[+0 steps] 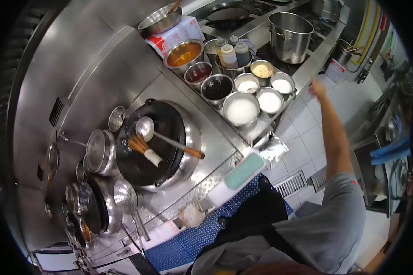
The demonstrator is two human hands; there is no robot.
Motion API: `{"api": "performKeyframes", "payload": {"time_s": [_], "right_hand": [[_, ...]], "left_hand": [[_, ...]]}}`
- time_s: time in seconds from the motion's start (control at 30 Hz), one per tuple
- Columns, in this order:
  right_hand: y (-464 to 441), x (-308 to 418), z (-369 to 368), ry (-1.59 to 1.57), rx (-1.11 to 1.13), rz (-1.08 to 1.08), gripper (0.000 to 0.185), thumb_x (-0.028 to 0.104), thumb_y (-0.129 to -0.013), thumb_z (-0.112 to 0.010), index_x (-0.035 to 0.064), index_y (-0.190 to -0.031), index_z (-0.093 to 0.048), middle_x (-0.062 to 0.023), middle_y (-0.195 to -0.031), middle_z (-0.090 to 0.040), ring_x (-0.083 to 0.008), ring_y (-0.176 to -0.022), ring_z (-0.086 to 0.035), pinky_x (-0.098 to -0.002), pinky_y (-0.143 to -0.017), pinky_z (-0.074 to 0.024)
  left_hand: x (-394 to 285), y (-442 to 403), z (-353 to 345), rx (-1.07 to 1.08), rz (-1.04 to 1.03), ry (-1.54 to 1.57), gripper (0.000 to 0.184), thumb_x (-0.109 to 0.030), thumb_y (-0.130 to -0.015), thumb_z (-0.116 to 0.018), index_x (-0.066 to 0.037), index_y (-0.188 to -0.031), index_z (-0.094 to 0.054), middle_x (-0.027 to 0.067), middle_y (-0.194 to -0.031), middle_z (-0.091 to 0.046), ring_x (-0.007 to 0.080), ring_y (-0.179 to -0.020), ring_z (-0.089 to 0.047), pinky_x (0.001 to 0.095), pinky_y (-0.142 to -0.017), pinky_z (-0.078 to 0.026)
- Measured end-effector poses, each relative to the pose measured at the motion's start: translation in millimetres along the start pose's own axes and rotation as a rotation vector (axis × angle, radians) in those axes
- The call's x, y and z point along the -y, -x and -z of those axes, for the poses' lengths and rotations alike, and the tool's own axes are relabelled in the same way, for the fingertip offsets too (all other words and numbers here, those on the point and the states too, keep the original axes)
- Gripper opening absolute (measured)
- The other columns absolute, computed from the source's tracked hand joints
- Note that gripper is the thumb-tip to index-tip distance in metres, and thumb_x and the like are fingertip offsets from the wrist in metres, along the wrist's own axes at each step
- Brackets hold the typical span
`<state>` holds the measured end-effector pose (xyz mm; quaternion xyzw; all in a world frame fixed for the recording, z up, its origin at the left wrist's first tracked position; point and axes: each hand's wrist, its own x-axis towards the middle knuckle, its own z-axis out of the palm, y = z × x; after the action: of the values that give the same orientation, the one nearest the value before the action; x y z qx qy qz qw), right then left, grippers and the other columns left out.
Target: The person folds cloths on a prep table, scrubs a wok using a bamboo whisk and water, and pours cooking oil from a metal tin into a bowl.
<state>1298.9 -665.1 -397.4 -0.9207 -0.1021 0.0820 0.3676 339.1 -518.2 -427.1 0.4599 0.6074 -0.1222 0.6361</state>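
My right arm, in a grey sleeve, stretches up the right side of the head view. My right hand (317,88) is in the air past the counter's edge, apart from the bowls as far as I can see. Its fingers are small and blurred, so I cannot tell whether they hold anything. Nearest to it are a bowl of white powder (282,84) and a tall steel pot (291,39). My left hand is out of view. A large black wok (137,167) holds a ladle (145,128) and a bamboo brush (144,150) with a white-wrapped handle.
Several seasoning bowls stand along the counter, including a bowl of amber liquid (184,54) and a bowl of dark sauce (216,88). Squeeze bottles (229,57) sit in a container. A perforated skimmer (125,197) lies near a second wok. A blue mat (188,245) covers the floor by my feet.
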Motion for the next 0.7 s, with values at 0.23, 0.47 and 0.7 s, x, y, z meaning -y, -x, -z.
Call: {"api": "performKeyframes", "payload": {"time_s": [0.23, 0.47, 0.7], "right_hand": [[-131, 193, 71, -0.613, -0.198, -0.247, 0.067, 0.056, -0.091, -0.052, -0.0082, -0.100, -0.066, -0.0188, -0.086, -0.072, -0.0281, -0.068, -0.072, -0.0385, -0.056, -0.0601], [-200, 55, 115, -0.652, -0.110, -0.055, 0.038, 0.026, -0.092, -0.049, -0.0092, -0.099, -0.062, -0.0187, -0.082, -0.070, -0.0293, -0.064, -0.071, -0.0381, -0.059, -0.0615], [94, -106, 202, -0.486, -0.548, -0.142, 0.033, 0.025, -0.090, -0.064, -0.0068, -0.098, -0.067, -0.0097, -0.086, -0.067, -0.0160, -0.068, -0.062, -0.0315, -0.060, -0.0538]], "left_hand": [[-42, -13, -52, -0.167, 0.157, 0.006, 0.024, -0.027, -0.097, -0.059, -0.006, -0.108, -0.063, 0.0088, -0.084, -0.066, 0.0155, -0.066, -0.064, 0.0285, -0.059, -0.052], [-31, 17, -77, -0.189, 0.192, 0.052, 0.024, -0.028, -0.097, -0.059, -0.007, -0.108, -0.062, 0.0085, -0.084, -0.065, 0.0154, -0.066, -0.063, 0.0285, -0.059, -0.052], [65, 69, -59, -0.130, 0.189, 0.033, 0.024, -0.029, -0.097, -0.059, -0.008, -0.108, -0.061, 0.0081, -0.084, -0.065, 0.0153, -0.066, -0.063, 0.0285, -0.058, -0.052]]}}
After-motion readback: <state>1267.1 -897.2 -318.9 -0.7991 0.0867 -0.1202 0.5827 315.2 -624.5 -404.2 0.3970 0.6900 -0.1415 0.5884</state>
